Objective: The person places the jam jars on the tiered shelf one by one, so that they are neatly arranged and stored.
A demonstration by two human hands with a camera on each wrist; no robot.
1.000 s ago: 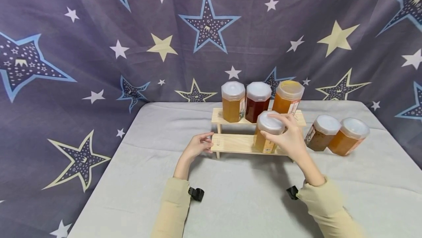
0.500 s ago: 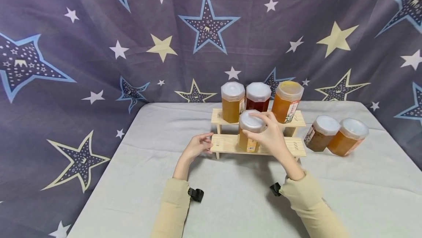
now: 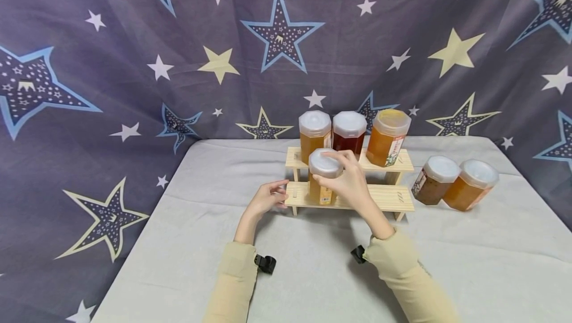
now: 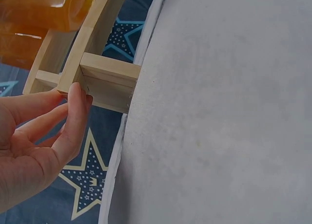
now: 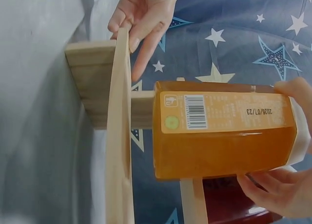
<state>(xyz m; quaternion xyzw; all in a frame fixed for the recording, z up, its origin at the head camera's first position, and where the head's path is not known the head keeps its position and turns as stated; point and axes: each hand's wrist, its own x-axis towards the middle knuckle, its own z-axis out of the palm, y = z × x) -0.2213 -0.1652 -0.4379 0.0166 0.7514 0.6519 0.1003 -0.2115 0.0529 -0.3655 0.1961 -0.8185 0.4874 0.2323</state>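
While the table (image 3: 178,263) is bearing a two-tier rack (image 3: 404,161), its lower shelf (image 3: 380,196) is extending leftward to the pinching left hand (image 3: 267,198). The right hand (image 3: 347,182) is grasping the front jar (image 3: 318,192) near its lid (image 3: 324,163), apparently holding it just above that shelf's left part; contact is hard to judge.

The head view looks forward and down; both wrist views, much nearer, share the wooden rack (image 5: 118,141).
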